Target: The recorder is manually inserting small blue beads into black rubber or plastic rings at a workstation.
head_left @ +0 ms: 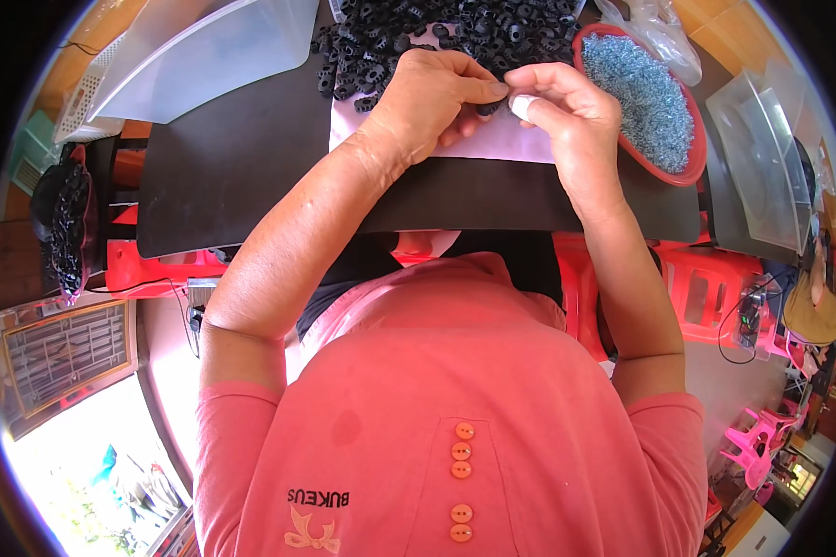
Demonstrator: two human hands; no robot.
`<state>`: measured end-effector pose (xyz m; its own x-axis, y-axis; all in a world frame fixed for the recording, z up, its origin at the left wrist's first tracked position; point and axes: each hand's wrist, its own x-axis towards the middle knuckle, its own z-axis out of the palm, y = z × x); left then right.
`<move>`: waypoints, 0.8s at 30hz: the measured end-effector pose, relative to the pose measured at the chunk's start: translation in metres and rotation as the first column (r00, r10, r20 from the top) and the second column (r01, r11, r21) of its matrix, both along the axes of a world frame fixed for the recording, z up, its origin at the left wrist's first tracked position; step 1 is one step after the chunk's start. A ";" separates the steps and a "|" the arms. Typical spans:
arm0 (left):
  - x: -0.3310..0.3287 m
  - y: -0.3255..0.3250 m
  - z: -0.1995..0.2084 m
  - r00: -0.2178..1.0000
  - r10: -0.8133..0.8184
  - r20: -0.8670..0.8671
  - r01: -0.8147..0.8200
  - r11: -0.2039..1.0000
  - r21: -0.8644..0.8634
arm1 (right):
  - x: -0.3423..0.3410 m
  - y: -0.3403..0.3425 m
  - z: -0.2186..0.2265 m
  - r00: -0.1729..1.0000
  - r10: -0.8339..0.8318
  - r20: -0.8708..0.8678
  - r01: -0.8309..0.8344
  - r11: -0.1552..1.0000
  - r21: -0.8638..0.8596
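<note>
At table's far edge, I see left hand [434, 93] and right hand [567, 107] fingers pinched on small black part [489, 108] beside black heap [437, 32]. Judged light, stiff; grip by rim.

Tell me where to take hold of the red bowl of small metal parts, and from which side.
Take the red bowl by its bare rim on the near side, coming from the right hand's side. The rim is a raised lip, free of the metal parts heaped inside. The far side is crowded by a plastic bag and the pile of black parts.
</note>
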<state>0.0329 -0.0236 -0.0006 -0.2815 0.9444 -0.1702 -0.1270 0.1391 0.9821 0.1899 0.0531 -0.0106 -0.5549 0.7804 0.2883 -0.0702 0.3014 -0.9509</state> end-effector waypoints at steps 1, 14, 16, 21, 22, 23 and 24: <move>0.000 0.000 -0.001 1.000 -0.001 0.000 0.001 1.000 0.000 | -0.001 0.000 -0.001 1.000 0.000 -0.015 0.000 1.000 0.010; -0.013 0.004 -0.018 0.448 0.191 -0.874 0.131 0.952 0.275 | 0.008 0.001 -0.006 0.879 -0.343 0.332 -0.185 0.396 0.900; -0.011 0.003 -0.012 0.373 0.237 -0.897 0.152 0.938 0.311 | 0.009 0.003 -0.004 0.875 -0.362 0.323 -0.178 0.380 0.908; -0.003 -0.001 -0.009 0.333 0.212 -0.919 0.338 0.883 0.326 | 0.017 0.010 -0.004 0.922 -0.305 0.239 -0.051 0.514 0.856; -0.001 0.001 -0.013 0.333 0.210 -0.919 0.337 0.884 0.324 | 0.018 0.010 -0.004 0.937 -0.279 0.210 -0.017 0.565 0.825; 0.002 0.003 -0.019 0.218 0.278 -0.935 0.355 0.870 0.341 | 0.018 0.009 -0.005 0.938 -0.278 0.210 -0.017 0.566 0.824; 0.006 0.004 -0.020 0.101 0.341 -0.935 0.376 0.857 0.353 | 0.018 0.006 -0.006 0.948 -0.255 0.190 0.008 0.618 0.786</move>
<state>0.0391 -0.0196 -0.0208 0.1697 0.7789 0.6038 0.9440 -0.3043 0.1272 0.2082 0.0591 -0.0164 -0.6112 0.4091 0.6775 0.2384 0.9114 -0.3353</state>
